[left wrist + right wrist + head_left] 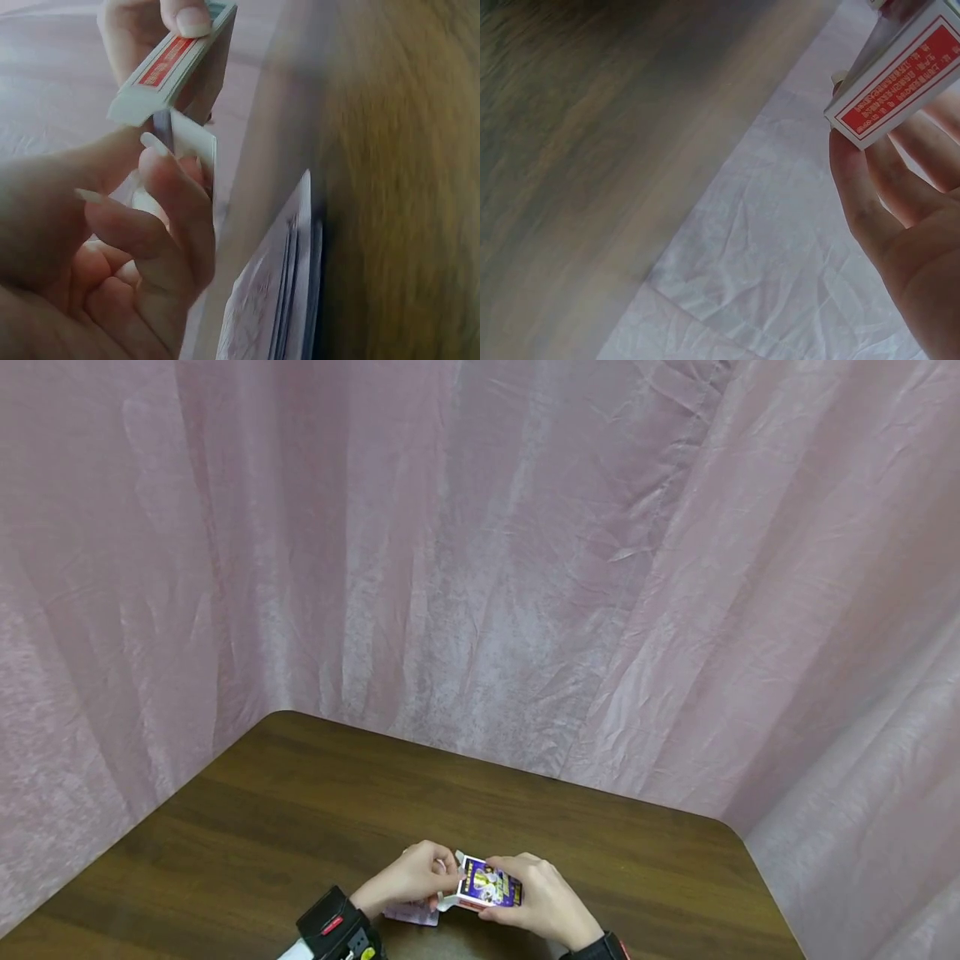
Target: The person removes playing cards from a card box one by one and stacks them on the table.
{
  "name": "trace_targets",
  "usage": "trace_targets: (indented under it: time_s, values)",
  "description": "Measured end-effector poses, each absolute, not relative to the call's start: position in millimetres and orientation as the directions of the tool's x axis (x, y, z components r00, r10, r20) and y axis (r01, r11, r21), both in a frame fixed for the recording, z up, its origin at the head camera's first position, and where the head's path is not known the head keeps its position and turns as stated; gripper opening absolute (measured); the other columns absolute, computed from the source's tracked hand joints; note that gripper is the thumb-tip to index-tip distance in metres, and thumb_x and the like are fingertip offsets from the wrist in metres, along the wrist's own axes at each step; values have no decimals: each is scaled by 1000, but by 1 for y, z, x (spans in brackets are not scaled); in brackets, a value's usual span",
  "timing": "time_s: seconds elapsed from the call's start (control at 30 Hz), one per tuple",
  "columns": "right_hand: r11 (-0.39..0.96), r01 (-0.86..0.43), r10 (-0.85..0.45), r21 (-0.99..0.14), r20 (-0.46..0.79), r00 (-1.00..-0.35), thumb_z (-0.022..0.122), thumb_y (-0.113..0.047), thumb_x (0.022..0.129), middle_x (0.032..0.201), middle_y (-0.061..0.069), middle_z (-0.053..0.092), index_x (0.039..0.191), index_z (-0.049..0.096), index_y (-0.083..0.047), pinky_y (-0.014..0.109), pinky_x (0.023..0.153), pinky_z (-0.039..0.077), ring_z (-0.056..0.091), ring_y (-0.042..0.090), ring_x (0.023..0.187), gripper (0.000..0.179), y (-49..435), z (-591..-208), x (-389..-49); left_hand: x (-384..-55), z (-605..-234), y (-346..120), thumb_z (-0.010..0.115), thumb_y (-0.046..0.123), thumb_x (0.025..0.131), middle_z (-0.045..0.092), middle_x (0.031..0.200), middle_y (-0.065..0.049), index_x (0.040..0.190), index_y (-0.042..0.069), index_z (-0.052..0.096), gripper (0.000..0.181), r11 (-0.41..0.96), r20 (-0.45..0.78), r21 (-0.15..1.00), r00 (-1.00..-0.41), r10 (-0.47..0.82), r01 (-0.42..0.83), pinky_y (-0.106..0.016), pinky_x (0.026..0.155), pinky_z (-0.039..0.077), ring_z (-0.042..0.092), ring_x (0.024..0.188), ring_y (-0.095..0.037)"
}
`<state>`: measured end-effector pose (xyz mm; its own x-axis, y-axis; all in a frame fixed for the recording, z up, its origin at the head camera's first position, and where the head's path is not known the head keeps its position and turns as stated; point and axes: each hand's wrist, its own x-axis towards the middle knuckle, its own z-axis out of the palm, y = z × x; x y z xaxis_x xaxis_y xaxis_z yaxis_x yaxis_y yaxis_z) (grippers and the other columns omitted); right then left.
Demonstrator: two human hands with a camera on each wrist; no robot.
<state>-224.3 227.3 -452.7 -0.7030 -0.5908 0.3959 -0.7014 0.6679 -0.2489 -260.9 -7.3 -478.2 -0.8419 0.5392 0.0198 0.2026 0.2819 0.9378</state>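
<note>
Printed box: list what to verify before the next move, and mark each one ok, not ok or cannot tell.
1. Printed box gripped by the right hand: ok.
2. End flap folded out, that end open: ok.
3. Left hand at the open end: ok.
4. Left fingers firmly pinching the flap: cannot tell, the fingers cover the contact.
5. Pink stack resting on the table: ok.
6. Box emptied: cannot tell, its inside is hidden.
</note>
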Motion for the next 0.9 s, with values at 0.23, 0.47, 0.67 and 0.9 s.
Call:
trace_targets:
  time_s: [0.23, 0.47, 0.67, 0.9]
  values:
    - [653, -719, -599, -236, 419, -682, 75, -50, 78, 100, -5, 70, 114, 67, -14, 18, 72, 48, 61, 5, 87, 52, 225, -448, -222, -262, -476, -11, 66, 14, 87, 52, 54, 7, 76, 6, 58, 15, 227, -65, 970, -815, 576, 83, -14, 41, 32, 46, 41, 0]
    - [665, -706, -589, -242, 411, -696, 75, -50, 78, 101, -4, 70, 115, 67, -14, 18, 72, 48, 61, 5, 88, 53, 226, -447, -222, -268, -471, -21, 68, 16, 88, 56, 56, 7, 79, 6, 59, 16, 159, -89, 987, -767, 635, 18, -14, 45, 38, 48, 46, 0]
    - [671, -698, -585, -250, 399, -706, 75, -50, 79, 101, -3, 70, 115, 67, -13, 19, 73, 48, 61, 5, 88, 52, 226, -447, -222, -271, -471, -29, 65, 13, 88, 61, 61, 6, 85, 3, 59, 12, 122, -80, 993, -742, 666, 3, -13, 46, 37, 54, 49, 0]
    - [680, -682, -578, -270, 374, -725, 74, -51, 79, 103, -2, 71, 116, 67, -13, 20, 74, 49, 61, 6, 90, 54, 228, -447, -222, -279, -470, -41, 58, 9, 91, 65, 74, 2, 103, -8, 60, 22, 70, -86, 996, -695, 714, -51, -12, 48, 38, 59, 54, -2]
